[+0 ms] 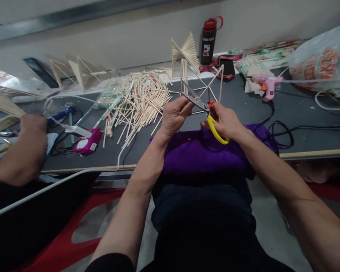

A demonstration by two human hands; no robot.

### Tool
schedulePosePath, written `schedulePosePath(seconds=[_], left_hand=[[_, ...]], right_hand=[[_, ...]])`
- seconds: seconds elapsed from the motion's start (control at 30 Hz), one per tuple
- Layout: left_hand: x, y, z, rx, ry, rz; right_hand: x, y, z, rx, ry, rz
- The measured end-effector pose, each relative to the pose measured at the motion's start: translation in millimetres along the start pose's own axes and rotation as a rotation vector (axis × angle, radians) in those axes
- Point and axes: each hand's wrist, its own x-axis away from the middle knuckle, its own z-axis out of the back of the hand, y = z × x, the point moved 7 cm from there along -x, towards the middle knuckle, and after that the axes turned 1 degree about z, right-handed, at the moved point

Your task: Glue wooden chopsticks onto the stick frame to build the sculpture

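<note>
Scissors [198, 102] with one yellow and one red handle are gripped in my right hand [225, 119], the blades slightly apart and pointing up and left. My left hand [174, 117] is closed in a pinch close beside the blades. A thin pale wooden stick [198, 112] runs from its fingertips under the scissors; the rest of it is hidden. Just beyond both hands stands an open frame of joined sticks [221, 85]. A purple cloth [206, 151] lies across my lap under the hands.
A heap of loose sticks [147, 102] covers the table left of me. A pink glue gun [268, 85] with a black cable lies right. A dark bottle [208, 43] and a twisted stick model [185, 53] stand behind. A co-worker's arm [22, 151] is at far left, near a magenta device [87, 142].
</note>
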Motion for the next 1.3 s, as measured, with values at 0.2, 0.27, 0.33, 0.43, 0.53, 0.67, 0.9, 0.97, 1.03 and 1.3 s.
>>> schedulePosePath(seconds=[0.2,0.27,0.33,0.43,0.53,0.67,0.9,0.97,1.03,1.3], left_hand=[[1,-6,-2.5,0.0,-0.003,-0.014],[2,-8,-3.1,-0.002,-0.01,-0.003],[2,-11,-3.7,0.002,-0.016,0.011],[2,-17,-5.9,0.039,-0.023,0.042],[2,-28,-8.4,0.141,-0.01,0.108],[2,-36,-6.6,0.189,0.041,0.164],[3,-22,-4.5,0.141,-0.03,0.161],[3,-20,-5.4,0.147,-0.057,0.155],[3,-20,-6.2,0.151,-0.074,0.157],[3,-21,-9.2,0.165,-0.154,0.189]], right_hand=[[0,3,-1,0.022,0.008,0.004],[0,3,-1,0.029,0.009,-0.001],[-1,2,0,0.036,0.002,-0.014],[-1,1,0,0.044,0.0,-0.03],[-1,2,1,0.043,0.017,-0.029],[-1,3,1,0.04,0.039,-0.026],[0,2,2,0.084,0.017,0.017],[0,2,3,0.084,0.003,0.023],[0,3,3,0.084,-0.009,0.023],[1,3,3,0.047,-0.015,0.052]])
